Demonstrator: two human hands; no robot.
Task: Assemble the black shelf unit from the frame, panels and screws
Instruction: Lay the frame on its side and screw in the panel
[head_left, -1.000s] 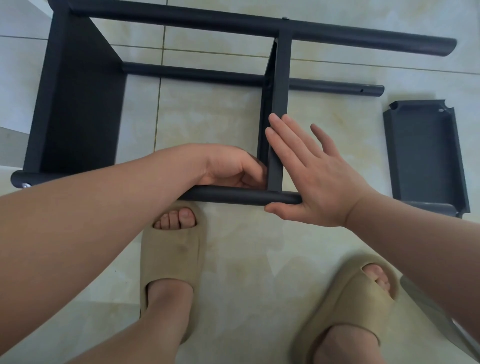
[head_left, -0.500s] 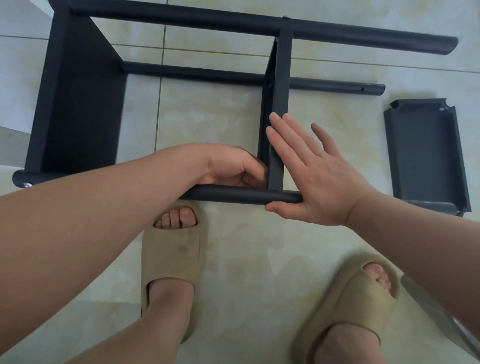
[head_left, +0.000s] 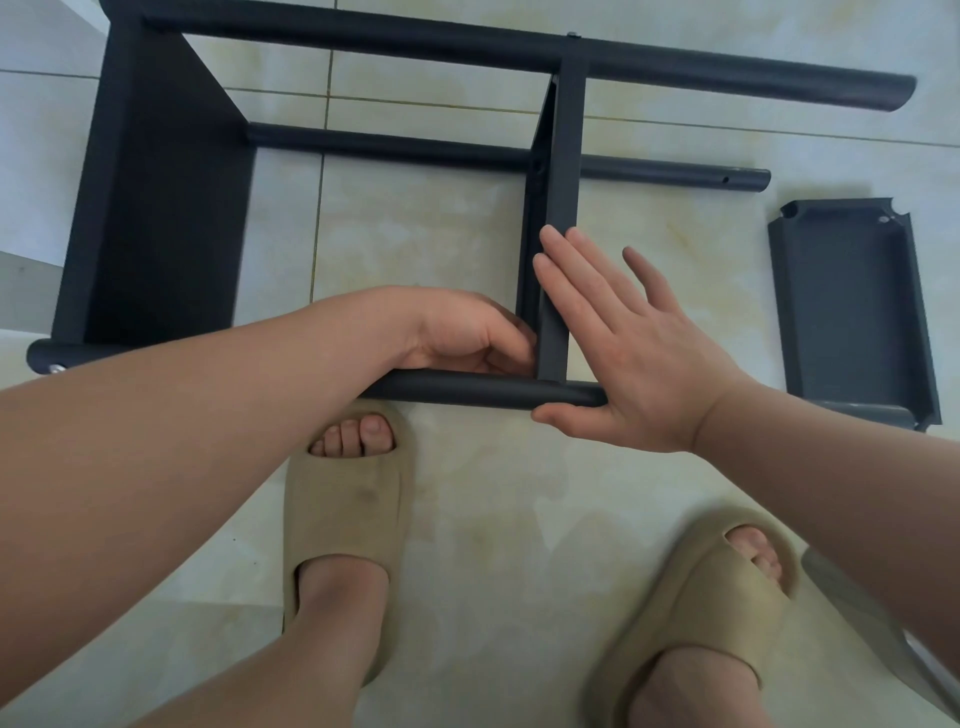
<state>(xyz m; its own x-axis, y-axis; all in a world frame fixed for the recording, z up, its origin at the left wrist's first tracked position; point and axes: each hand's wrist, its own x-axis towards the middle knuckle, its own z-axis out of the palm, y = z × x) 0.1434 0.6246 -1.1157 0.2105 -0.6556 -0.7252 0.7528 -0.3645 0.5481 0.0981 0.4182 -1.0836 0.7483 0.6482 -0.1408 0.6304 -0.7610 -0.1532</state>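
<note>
- Head view: black shelf frame (head_left: 467, 44) lies on its side on the tile floor (head_left: 493, 519), from 9 to 1 o'clock.
- End panel (head_left: 166, 208) is fitted at 10 o'clock. The middle panel (head_left: 563, 156) stands across the tubes at 12 o'clock.
- Loose panel (head_left: 852, 306) lies flat at 3 o'clock, well apart from the frame.
- Right hand (head_left: 639, 353): fingers straight and released, pressed flat on the middle panel, with the thumb under the end of the near tube (head_left: 467, 392).
- Left hand (head_left: 467, 338): fingers curled into the inner corner where the panel meets the tube. I cannot tell what they grip, tips hidden.
- Handling, my read: painted metal, stiff and fairly light, with a smooth finish that looks slippery. The round tubes can roll, and the half-built frame will likely rack if lifted by one tube.
- Best hold: on a tube close to a panel joint, not on the thin panel edges.
- Floor: glossy tile, hard, so parts can slide and scuff.
- Room: a foot in a beige slipper (head_left: 348, 519) sits at 6 o'clock, just beside the near tube. Another grey piece (head_left: 883, 623) lies at 4 o'clock.
</note>
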